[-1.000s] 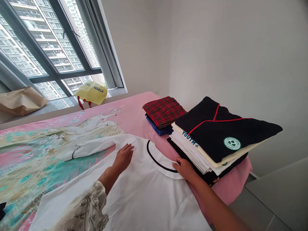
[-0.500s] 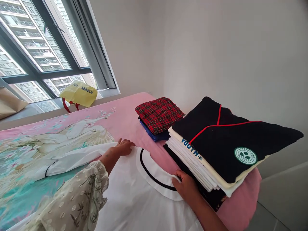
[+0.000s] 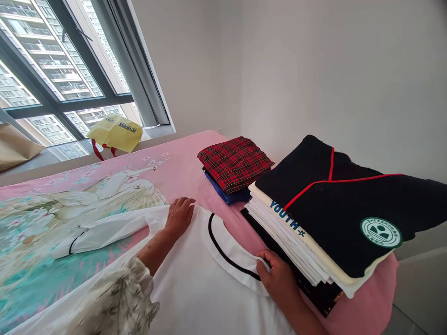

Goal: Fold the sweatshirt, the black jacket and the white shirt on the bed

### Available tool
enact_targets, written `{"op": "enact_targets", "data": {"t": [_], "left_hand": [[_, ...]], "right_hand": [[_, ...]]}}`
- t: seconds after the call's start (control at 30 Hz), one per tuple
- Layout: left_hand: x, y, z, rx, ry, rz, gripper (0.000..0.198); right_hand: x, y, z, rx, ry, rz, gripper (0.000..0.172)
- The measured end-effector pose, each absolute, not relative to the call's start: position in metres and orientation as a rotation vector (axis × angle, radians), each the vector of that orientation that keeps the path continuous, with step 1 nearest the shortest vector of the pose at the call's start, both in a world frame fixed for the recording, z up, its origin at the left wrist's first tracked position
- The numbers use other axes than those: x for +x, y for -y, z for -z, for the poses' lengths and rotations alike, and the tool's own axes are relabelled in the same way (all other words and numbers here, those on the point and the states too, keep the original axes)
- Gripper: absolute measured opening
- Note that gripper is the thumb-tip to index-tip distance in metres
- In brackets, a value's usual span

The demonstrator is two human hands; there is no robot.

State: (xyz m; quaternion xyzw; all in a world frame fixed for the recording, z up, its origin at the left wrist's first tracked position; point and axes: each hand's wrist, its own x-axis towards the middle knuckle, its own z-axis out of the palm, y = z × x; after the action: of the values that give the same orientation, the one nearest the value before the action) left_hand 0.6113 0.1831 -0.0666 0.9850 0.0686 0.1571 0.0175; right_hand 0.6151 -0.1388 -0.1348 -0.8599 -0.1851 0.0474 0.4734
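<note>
A white shirt with a black stripe round its collar is spread in front of me, its left-hand sleeve stretched out across the bed. My left hand lies on the cloth at the shoulder, palm down with fingers extended. Thumb and fingers of my right hand pinch the edge of the collar on its right side. The shirt's lower part and other sleeve are out of view or hidden.
Right of the shirt stands a stack of folded white clothes, topped by a black garment with red piping. A red plaid folded garment lies behind, on blue cloth. A yellow bag sits by the window on the left.
My left hand has shifted slightly right along the shoulder, its fingers now pointing more away from me. My right hand stays at the collar. The view has moved a little.
</note>
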Motion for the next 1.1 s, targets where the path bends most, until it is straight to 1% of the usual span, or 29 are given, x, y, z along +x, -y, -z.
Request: {"op": "enact_targets", "data": {"t": [0.07, 0.13, 0.2, 0.27, 0.33, 0.37, 0.4, 0.47, 0.53, 0.57, 0.63, 0.7, 0.8, 0.87, 0.97, 1.03, 1.1], "left_hand": [[0.580, -0.178, 0.069, 3.025, 0.035, -0.423, 0.035], [0.554, -0.183, 0.075, 3.023, 0.172, -0.246, 0.035], [0.540, -0.196, 0.082, 3.068, -0.027, -0.070, 0.042], [0.539, -0.208, 0.084, 3.085, -0.392, 0.028, 0.049], [0.542, -0.210, 0.083, 3.078, -0.627, 0.011, 0.049], [0.541, -0.205, 0.082, 3.083, -0.628, -0.044, 0.048], [0.539, -0.196, 0.082, 3.092, -0.547, -0.108, 0.047], [0.526, -0.173, 0.083, 3.082, -0.243, -0.165, 0.048], [0.507, -0.150, 0.087, 3.026, -0.038, -0.080, 0.053], [0.499, -0.140, 0.089, 2.997, -0.033, -0.013, 0.056], [0.487, -0.122, 0.088, 2.951, -0.181, 0.104, 0.058], [0.483, -0.104, 0.084, 2.921, -0.309, 0.160, 0.055], [0.481, -0.074, 0.076, 2.897, -0.211, 0.127, 0.053], [0.474, -0.059, 0.076, 2.886, -0.107, 0.087, 0.057], [0.450, -0.053, 0.084, 2.902, -0.186, 0.083, 0.063], [0.426, -0.057, 0.090, 2.918, -0.295, 0.097, 0.065], [0.397, -0.061, 0.093, 2.931, -0.355, 0.103, 0.066]], "right_hand": [[0.614, 0.140, 0.135, -2.092, 0.451, -0.124, 0.020], [0.612, 0.140, 0.136, -2.086, 0.451, -0.132, 0.023], [0.611, 0.140, 0.138, -2.088, 0.450, -0.126, 0.024], [0.610, 0.140, 0.141, -2.093, 0.449, -0.106, 0.023], [0.610, 0.140, 0.142, -2.105, 0.460, -0.076, 0.023], [0.610, 0.140, 0.142, -2.115, 0.469, -0.056, 0.023], [0.610, 0.139, 0.142, -2.128, 0.477, -0.033, 0.023], [0.610, 0.139, 0.141, -2.152, 0.488, 0.000, 0.023], [0.609, 0.139, 0.140, -2.162, 0.491, 0.015, 0.022], [0.608, 0.139, 0.139, -2.160, 0.491, 0.023, 0.022], [0.607, 0.139, 0.138, -2.151, 0.493, 0.035, 0.021], [0.606, 0.140, 0.137, -2.122, 0.499, 0.040, 0.021], [0.606, 0.142, 0.136, -2.048, 0.493, 0.053, 0.024], [0.604, 0.143, 0.134, -2.015, 0.494, 0.097, 0.025], [0.595, 0.144, 0.128, -2.042, 0.528, 0.265, 0.027], [0.582, 0.143, 0.121, -2.120, 0.662, 0.354, 0.031], [0.565, 0.141, 0.113, -2.269, 0.895, 0.267, 0.037]]}}
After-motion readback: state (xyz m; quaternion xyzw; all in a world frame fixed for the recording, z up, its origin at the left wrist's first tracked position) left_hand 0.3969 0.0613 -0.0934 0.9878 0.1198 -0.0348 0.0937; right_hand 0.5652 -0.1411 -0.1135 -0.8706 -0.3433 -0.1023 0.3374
